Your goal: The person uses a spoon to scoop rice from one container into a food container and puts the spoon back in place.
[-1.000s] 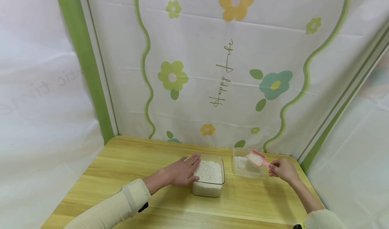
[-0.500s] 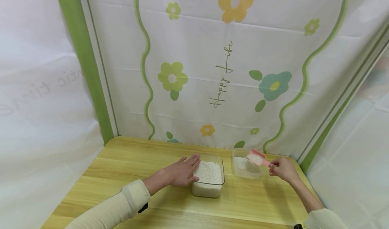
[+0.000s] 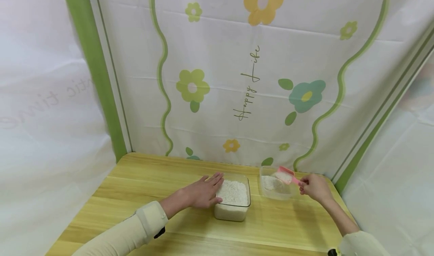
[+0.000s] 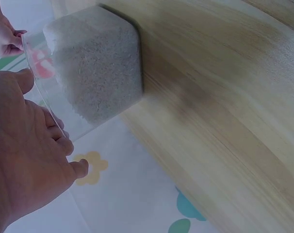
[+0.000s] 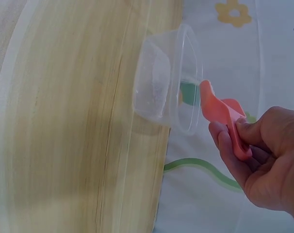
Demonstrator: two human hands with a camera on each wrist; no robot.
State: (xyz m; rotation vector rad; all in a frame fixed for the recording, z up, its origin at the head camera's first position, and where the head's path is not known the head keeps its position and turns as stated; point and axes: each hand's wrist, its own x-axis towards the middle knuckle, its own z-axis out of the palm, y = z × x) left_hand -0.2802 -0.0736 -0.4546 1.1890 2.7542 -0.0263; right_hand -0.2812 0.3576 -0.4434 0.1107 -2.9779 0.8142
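Head view: right hand (image 3: 314,188) pinches handle of pink scoop (image 3: 286,175), rice-loaded bowl over small clear container (image 3: 274,187), right of full rice container (image 3: 233,198). Versus 1.0 s ago: scoop slightly higher and tilted, little rice added yet — likely start of tipping load out. Left hand (image 3: 202,192) unmoved, fingers flat and straight against full rice container's left wall, bracing it on wooden table (image 3: 135,188).

Bright even light, soft shadows (wrist views blurred)
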